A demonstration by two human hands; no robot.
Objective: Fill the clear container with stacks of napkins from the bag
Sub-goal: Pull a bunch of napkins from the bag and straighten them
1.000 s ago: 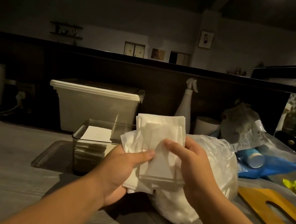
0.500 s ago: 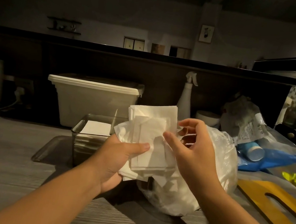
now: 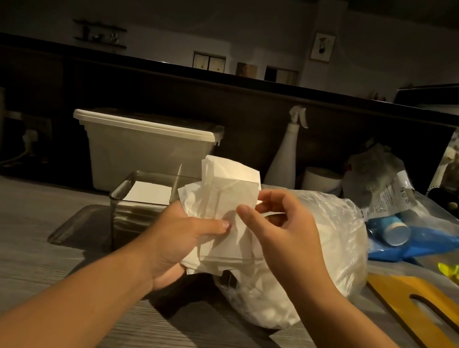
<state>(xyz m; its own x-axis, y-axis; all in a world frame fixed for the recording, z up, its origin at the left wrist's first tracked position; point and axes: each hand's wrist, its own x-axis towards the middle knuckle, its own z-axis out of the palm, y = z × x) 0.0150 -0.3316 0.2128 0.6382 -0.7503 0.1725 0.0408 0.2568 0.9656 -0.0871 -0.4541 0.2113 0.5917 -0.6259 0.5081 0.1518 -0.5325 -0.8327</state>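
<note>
My left hand (image 3: 184,241) grips a loose stack of white napkins (image 3: 227,202) upright above the table, thumb across the front. My right hand (image 3: 281,233) is at the stack's right edge, with thumb and fingertips pinching the edge of the front napkins. Behind and below the hands lies the clear plastic bag (image 3: 329,245), bulging with more white napkins. The clear container (image 3: 130,210) stands just left of the hands with a flat napkin pile inside it, partly hidden by my left hand.
A white lidded tub (image 3: 144,148) stands behind the container, a spray bottle (image 3: 286,158) and a white roll (image 3: 321,180) further right. A blue bag with a blue-capped can (image 3: 396,230) and a yellow wooden board (image 3: 437,318) lie at the right.
My right hand has slid from flat on the front of the stack to its right edge, fingers now pinching there. The stack stays in my left hand.
</note>
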